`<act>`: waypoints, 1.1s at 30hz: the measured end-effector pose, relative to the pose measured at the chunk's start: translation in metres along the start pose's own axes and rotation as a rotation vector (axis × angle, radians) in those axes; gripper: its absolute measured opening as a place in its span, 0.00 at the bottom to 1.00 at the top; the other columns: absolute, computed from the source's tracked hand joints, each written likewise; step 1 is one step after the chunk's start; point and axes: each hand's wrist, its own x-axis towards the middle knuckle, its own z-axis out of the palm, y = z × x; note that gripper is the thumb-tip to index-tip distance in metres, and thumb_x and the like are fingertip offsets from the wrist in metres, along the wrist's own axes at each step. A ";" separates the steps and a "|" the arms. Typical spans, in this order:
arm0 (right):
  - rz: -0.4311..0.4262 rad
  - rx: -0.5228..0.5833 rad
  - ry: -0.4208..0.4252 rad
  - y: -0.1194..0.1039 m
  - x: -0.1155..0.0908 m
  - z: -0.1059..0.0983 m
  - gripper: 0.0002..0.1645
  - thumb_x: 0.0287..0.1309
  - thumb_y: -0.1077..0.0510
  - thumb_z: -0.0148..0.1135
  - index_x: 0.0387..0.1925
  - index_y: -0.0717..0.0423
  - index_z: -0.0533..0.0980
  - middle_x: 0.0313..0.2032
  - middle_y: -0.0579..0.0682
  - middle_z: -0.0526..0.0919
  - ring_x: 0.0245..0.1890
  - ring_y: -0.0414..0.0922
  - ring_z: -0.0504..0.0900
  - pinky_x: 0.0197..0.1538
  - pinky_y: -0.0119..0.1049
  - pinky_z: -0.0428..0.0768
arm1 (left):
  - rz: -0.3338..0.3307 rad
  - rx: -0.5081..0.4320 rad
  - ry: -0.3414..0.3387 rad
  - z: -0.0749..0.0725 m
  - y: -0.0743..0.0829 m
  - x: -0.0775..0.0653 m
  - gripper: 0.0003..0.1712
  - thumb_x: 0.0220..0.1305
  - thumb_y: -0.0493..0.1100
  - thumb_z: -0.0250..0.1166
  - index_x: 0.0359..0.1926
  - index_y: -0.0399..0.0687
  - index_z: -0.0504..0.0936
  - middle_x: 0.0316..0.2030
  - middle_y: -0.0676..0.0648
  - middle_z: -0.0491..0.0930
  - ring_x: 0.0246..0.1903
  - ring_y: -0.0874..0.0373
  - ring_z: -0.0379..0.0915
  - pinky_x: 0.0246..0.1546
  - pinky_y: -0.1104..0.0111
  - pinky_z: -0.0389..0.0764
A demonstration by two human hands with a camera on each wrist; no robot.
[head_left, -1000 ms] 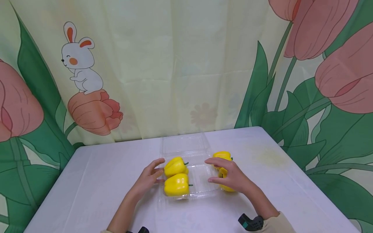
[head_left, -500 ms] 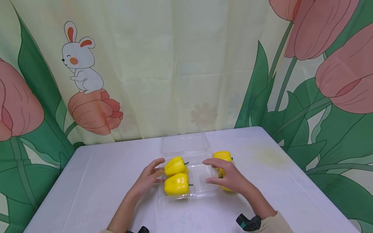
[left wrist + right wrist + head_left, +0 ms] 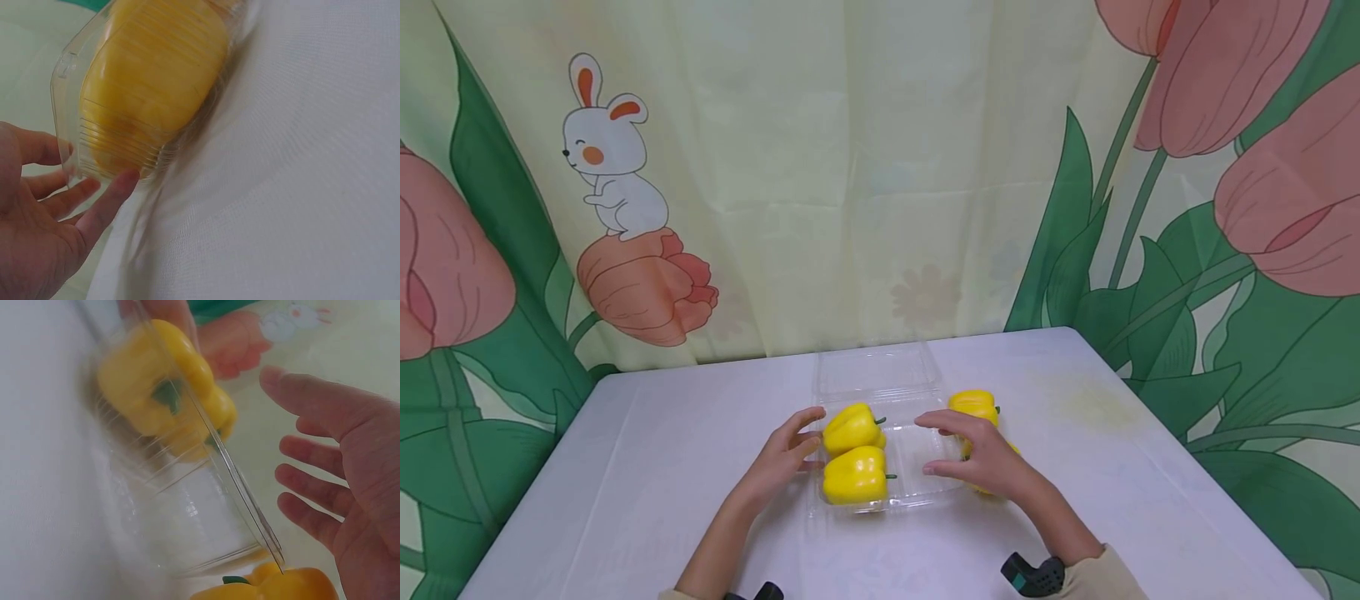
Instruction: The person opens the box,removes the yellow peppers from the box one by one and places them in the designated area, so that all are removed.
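Note:
Two yellow bell peppers, a front one (image 3: 855, 477) and a back one (image 3: 852, 427), lie in the left half of a clear plastic clamshell container (image 3: 917, 462). Its lid (image 3: 876, 371) is folded back. My left hand (image 3: 784, 454) touches the container's left end with spread fingertips; in the left wrist view its fingers (image 3: 112, 197) rest against the ribbed plastic. My right hand (image 3: 981, 450) hovers above the container's right side, fingers apart and holding nothing. Another bell pepper (image 3: 974, 402) stands right of the container. A further one (image 3: 966, 450) is mostly hidden behind my right hand.
A white cloth-covered table (image 3: 700, 467) carries everything, with its edge against a printed curtain (image 3: 775, 208). Dark wrist devices (image 3: 1033, 575) sit on both forearms.
My right hand has drifted left over the container, away from the near loose pepper. The left hand and the two peppers in the container have stayed in place.

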 end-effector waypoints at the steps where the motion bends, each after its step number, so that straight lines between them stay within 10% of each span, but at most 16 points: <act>1: 0.002 0.007 -0.001 -0.001 0.000 0.001 0.33 0.48 0.45 0.73 0.57 0.46 0.76 0.56 0.45 0.81 0.56 0.46 0.78 0.54 0.49 0.82 | -0.001 -0.002 -0.001 0.000 0.000 0.000 0.28 0.70 0.39 0.54 0.70 0.50 0.63 0.70 0.44 0.63 0.64 0.45 0.68 0.49 0.58 0.84; 33: -0.006 0.033 -0.075 -0.009 0.006 0.018 0.33 0.50 0.46 0.72 0.59 0.45 0.75 0.57 0.43 0.80 0.56 0.46 0.79 0.55 0.46 0.82 | 0.007 -0.003 0.001 0.001 0.002 -0.002 0.28 0.70 0.38 0.54 0.69 0.49 0.63 0.70 0.43 0.62 0.64 0.43 0.67 0.49 0.58 0.84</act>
